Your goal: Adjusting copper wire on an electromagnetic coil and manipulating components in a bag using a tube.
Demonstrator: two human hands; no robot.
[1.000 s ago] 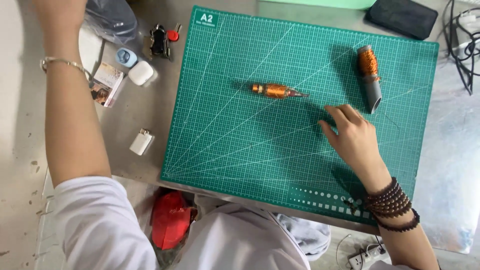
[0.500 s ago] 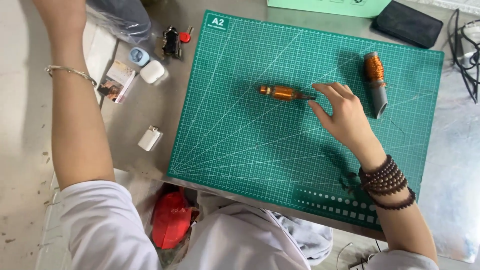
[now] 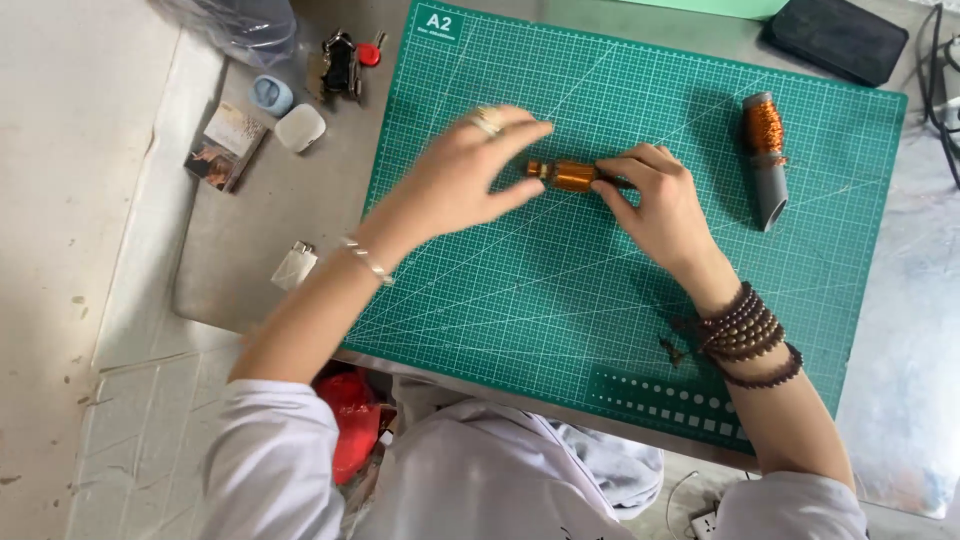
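A small copper-wound coil on a shaft (image 3: pixel 567 175) lies on the green cutting mat (image 3: pixel 560 300). My right hand (image 3: pixel 660 205) has its fingertips on the coil's right end. My left hand (image 3: pixel 470 175), wearing a ring and a thin bracelet, hovers blurred over the coil's left end, fingers spread and holding nothing. A second copper coil on a grey tube (image 3: pixel 766 155) lies on the mat to the right, apart from both hands.
Left of the mat lie a key bunch (image 3: pixel 340 62), a small blue cap (image 3: pixel 270 95), a white case (image 3: pixel 300 127), a printed card (image 3: pixel 225 145) and a small white block (image 3: pixel 294 265). A black pouch (image 3: pixel 838 38) and cables (image 3: pixel 940 90) sit at the top right.
My right hand has moved left across the mat to the coil's right end. My left arm has swung in from the left edge so that the hand is over the coil.
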